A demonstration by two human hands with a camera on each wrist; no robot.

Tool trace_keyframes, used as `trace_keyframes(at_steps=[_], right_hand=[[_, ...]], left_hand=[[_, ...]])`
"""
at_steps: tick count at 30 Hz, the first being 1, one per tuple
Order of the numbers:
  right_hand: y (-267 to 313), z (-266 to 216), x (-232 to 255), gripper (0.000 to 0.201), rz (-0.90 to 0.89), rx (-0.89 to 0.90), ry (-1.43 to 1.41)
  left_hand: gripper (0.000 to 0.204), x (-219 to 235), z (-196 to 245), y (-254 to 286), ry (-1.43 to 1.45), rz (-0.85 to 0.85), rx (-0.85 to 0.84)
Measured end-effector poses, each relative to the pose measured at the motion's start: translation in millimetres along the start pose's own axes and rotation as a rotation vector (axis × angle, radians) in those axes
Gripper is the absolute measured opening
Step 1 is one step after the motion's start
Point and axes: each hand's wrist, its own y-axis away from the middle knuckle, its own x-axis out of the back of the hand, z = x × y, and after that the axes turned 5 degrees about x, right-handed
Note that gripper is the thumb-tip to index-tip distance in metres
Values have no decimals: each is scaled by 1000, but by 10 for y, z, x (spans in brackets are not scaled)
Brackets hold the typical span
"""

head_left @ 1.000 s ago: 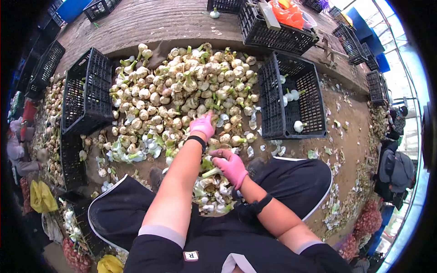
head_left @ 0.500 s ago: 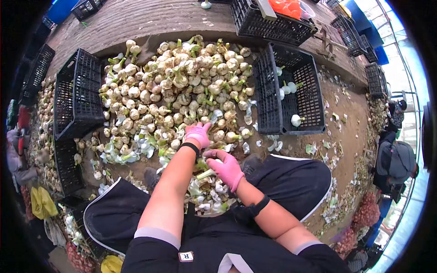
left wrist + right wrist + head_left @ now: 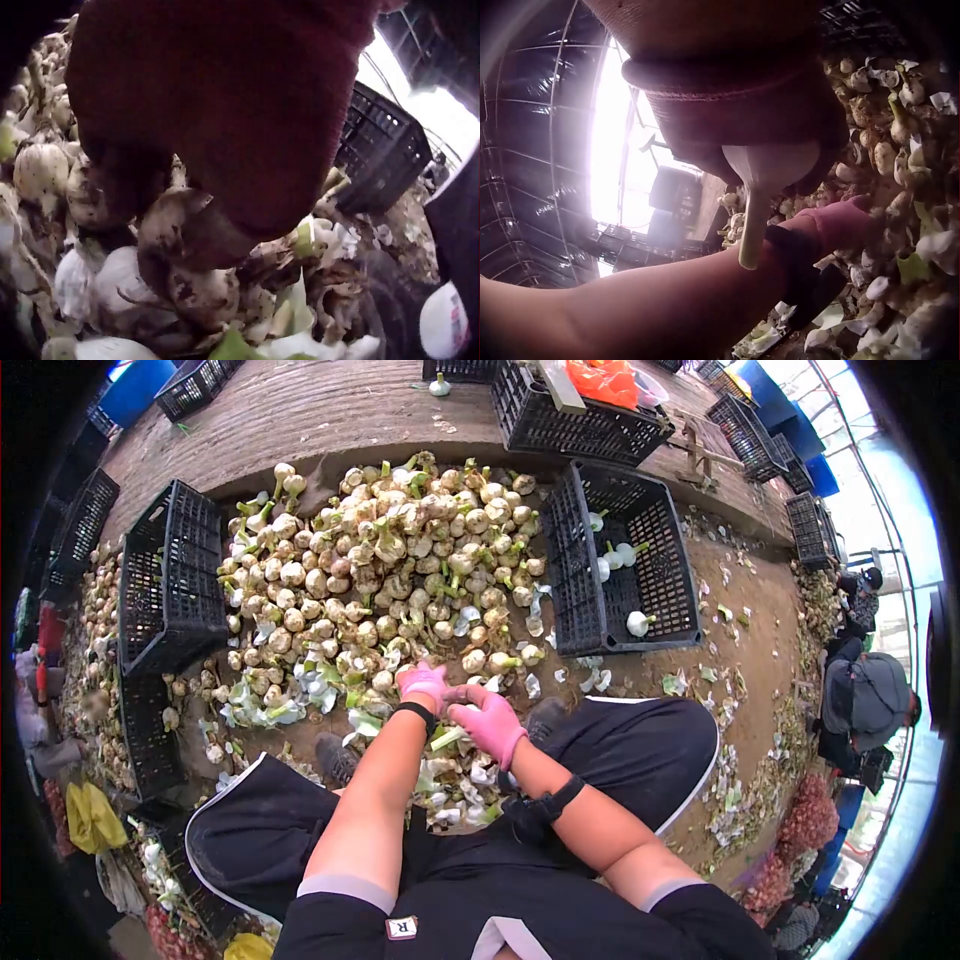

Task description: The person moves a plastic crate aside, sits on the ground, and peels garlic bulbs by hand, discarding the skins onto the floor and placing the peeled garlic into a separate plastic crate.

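The right hand (image 3: 487, 726), in a pink glove, curls round a pale garlic bulb (image 3: 769, 163) whose stem points down in the right wrist view. Close beside it, the left hand (image 3: 424, 685), also gloved in pink, is at the near edge of a heap of garlic bulbs (image 3: 400, 550). In the left wrist view the left hand (image 3: 217, 112) is dark and bent over soiled bulbs (image 3: 202, 296); its fingertips are partly hidden, and one bulb seems to lie against them. Peeled leaves (image 3: 450, 780) lie between the person's legs.
A black crate (image 3: 580, 590) holding several white bulbs stands right of the heap, another crate (image 3: 172, 585) to its left. Behind runs a raised wooden platform (image 3: 320, 410) with more crates. The person's bent knees (image 3: 640, 760) flank the peelings.
The left hand has drawn back from the heap toward the right hand, its fingers now near the right fingertips. The right hand still holds the bulb. The head view has shifted slightly.
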Motion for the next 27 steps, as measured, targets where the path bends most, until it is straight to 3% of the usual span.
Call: trace_keyframes(at_steps=[4,5,6,7,8,9,10,12,14,15,16,17,20,22,24,26,27], right_hand=[[19,-84,26,33,16,-44,54],[25,-96,36,33,23,-31,26],[32,-105,43,32,29,-21,-5],[36,-119,60,32,48,-67,-8],[-11,-2,59,33,79,5,-24],[-21,23,72,34,116,22,11],[-38,44,105,35,156,40,43],[-95,40,135,57,124,94,-149],[-62,-215,100,72,99,64,-353],[-40,-298,88,74,57,136,-362],[-26,-374,76,77,15,209,-371],[-20,-457,39,71,-65,208,-505],[67,-551,3,65,-88,315,-383],[111,-554,-55,62,-94,273,-457],[126,-545,-134,65,143,741,43],[179,-576,-121,71,164,812,147],[223,-603,-102,72,205,965,310]], left_hand=[[63,16,-1,205,-159,18,-76],[55,-118,-47,9,-10,33,37],[55,-230,-130,-80,-11,33,44],[52,-332,-221,-128,484,81,10],[49,-375,-292,-128,980,133,-23],[54,-251,-302,0,1223,206,-99],[55,-148,-302,160,1239,336,-218],[57,83,-265,446,1634,261,-355],[56,382,-264,910,1738,157,-489],[51,487,-268,1088,1711,176,-549],[48,505,-319,1162,1705,75,-605],[46,548,-297,1294,1684,58,-616],[41,573,-298,1541,1599,140,-611],[46,543,-251,1676,2074,211,-741],[51,644,-174,2000,2153,267,-648],[46,478,-261,1954,1778,444,-683],[46,428,-288,1949,1779,448,-680]])
